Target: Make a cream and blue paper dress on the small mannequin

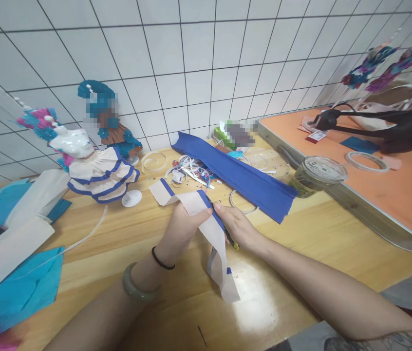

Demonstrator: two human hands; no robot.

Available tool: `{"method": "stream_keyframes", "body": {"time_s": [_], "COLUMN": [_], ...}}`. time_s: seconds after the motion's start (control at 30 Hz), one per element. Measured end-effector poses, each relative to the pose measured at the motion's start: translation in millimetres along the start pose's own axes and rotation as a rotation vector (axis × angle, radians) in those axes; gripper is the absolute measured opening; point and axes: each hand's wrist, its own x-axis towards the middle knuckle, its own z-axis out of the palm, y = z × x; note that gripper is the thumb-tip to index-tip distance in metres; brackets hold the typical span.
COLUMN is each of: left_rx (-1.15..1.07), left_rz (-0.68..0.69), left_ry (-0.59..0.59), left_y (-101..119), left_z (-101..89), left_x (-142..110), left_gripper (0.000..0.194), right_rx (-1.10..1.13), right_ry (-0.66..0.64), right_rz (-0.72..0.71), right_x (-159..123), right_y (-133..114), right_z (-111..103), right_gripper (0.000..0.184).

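My left hand (pixel 182 226) pinches a long white paper strip (pixel 211 234) with blue edging, its thumb lying on top. One end of the strip sticks out to the left, and the other hangs and curls down over the table. Close beside it, my right hand (pixel 237 224) is closed around a slim black-and-yellow tool (pixel 232 239) along the strip's blue edge. Fingers cover most of that tool, so its exact kind does not show. Just beyond the hands, a folded blue paper length (pixel 235 175) lies diagonally.
Paper scraps (pixel 193 171) lie behind my hands, near a tape roll (pixel 243 202). At left stand a white figure with a ruffled, blue-trimmed skirt (pixel 102 175) and a teal-and-brown figure (pixel 109 126). Turquoise paper (pixel 27 282) covers the left side. A lidded jar (pixel 319 175) stands right, by an orange-topped table (pixel 384 200).
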Motion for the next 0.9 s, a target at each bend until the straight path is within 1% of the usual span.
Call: {"method": "stream_keyframes", "body": {"time_s": [0.27,0.4,0.53,0.67,0.73,0.83,0.9], "left_rx": [-0.014,-0.017,-0.005,0.018,0.019,-0.013,-0.032], "left_rz": [-0.003,-0.001,0.001,-0.002,-0.016,-0.067,-0.096], "left_ry": [-0.002,0.009,0.026,0.044,0.034,-0.016,-0.027], "left_y": [0.2,1.3,0.9,0.9,1.6,3.7,5.2], "left_z": [0.5,0.6,0.3,1.0,1.4,0.8,-0.6], "left_x": [-0.4,-0.8,-0.3,-0.3,-0.2,0.1,0.6], "left_gripper": [0.018,0.022,0.017,0.020,0.020,0.016,0.018], "right_rx": [-0.012,-0.009,-0.001,-0.009,-0.018,-0.045,-0.066], "right_ry": [0.001,-0.009,-0.012,-0.011,-0.008,0.012,0.028], "right_rz": [0.032,0.025,0.038,0.044,0.044,0.044,0.038], "right_x": [0.4,1.7,2.8,2.7,3.0,4.8,6.4], "right_y": [-1.1,-0.6,0.9,0.8,0.5,1.1,2.2], "right_z": [-1.2,-2.3,-2.3,-2.0,-2.3,-3.8,-5.1], "right_gripper": [0.056,0.057,0.056,0.056,0.055,0.055,0.057]}}
